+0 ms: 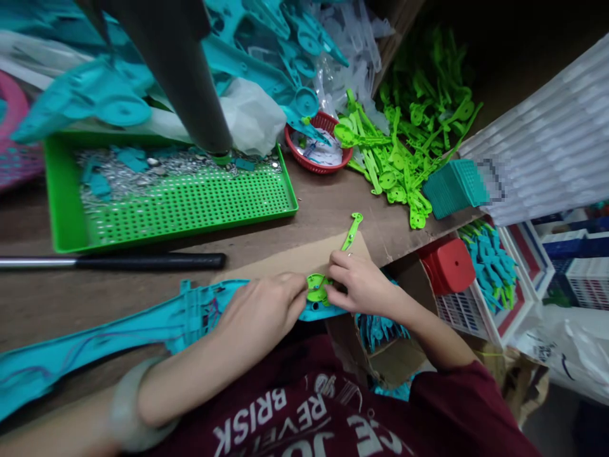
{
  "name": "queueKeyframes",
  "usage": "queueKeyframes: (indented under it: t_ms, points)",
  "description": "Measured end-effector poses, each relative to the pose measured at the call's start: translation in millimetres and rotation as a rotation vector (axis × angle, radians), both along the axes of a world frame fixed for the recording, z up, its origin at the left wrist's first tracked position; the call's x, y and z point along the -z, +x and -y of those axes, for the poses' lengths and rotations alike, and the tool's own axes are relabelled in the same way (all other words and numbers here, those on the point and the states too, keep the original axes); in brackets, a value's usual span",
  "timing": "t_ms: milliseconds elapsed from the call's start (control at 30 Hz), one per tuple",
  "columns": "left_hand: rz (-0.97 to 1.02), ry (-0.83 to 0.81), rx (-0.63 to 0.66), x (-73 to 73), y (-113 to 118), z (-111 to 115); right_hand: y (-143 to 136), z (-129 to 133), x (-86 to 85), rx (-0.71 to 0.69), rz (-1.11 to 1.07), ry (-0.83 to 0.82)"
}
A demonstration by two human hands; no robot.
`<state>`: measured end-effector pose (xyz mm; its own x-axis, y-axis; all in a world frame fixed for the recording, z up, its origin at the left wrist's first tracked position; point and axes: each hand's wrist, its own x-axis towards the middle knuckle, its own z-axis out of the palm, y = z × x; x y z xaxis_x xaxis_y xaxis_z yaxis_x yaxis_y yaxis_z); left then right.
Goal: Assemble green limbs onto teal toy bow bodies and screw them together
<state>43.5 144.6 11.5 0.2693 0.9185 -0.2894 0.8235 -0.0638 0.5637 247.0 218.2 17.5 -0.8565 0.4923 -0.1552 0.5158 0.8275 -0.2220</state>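
A long turquoise plastic shell (157, 325) with thin wires inside lies along the front of the bench. On its right end sits a bright green plastic part (314, 289) with a round head and a long arm that sticks out beyond my fingers. My left hand (266, 304) is closed, its fingertips pinching the round head from the left. From the other side my right hand (359, 285) grips the same green part, thumb and fingers bent around it. Both hands hide part of the shell and of the green part.
A green perforated tray (190, 219) holds small metal pieces, with a dark tool (176, 82) hanging over it. Behind are a red basket (318, 166) and a heap of green parts (394, 158). A black-handled rod (152, 261) lies left; boxes of turquoise parts stand below right.
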Motion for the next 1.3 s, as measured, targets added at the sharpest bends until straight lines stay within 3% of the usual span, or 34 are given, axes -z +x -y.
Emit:
queueKeyframes:
  t_ms: [133, 233, 367, 467, 667, 800, 1033, 1133, 1300]
  points:
    - [0.089, -0.087, -0.031, -4.9, -4.6, -11.6, -12.9, 3.0, -4.1, 0.069, 0.113, 0.037]
    - [0.046, -0.069, -0.032, -4.1, -4.8, -14.1, -14.1, 4.6, 0.8, 0.072, 0.073, 0.088]
    - [0.018, -0.066, -0.019, -4.9, -3.1, -15.3, -6.1, 4.3, 11.9, -0.158, -0.17, 0.199]
    - [0.033, -0.062, 0.006, -4.3, -4.5, -15.7, -1.8, 3.8, 14.8, -0.29, -0.289, 0.173]
    - [0.047, 0.032, 0.043, 5.7, -10.9, -12.8, -10.0, 13.6, 12.4, -0.195, -0.248, 0.13]
    - [0.111, 0.048, 0.141, 8.4, -23.1, -14.7, -14.6, 20.1, 12.3, -0.158, -0.186, 0.13]
    - [0.026, -0.001, 0.446, -14.0, -41.8, -29.8, -16.5, 26.0, 8.7, -0.119, -0.078, 0.108]
    - [0.008, -0.026, 0.466, -22.5, -47.2, -36.6, -16.7, 28.1, 8.5, -0.115, -0.078, 0.112]
    - [0.146, -0.057, 0.497, -24.3, -53.4, -39.2, -17.1, 27.1, 8.1, -0.117, -0.08, 0.087]
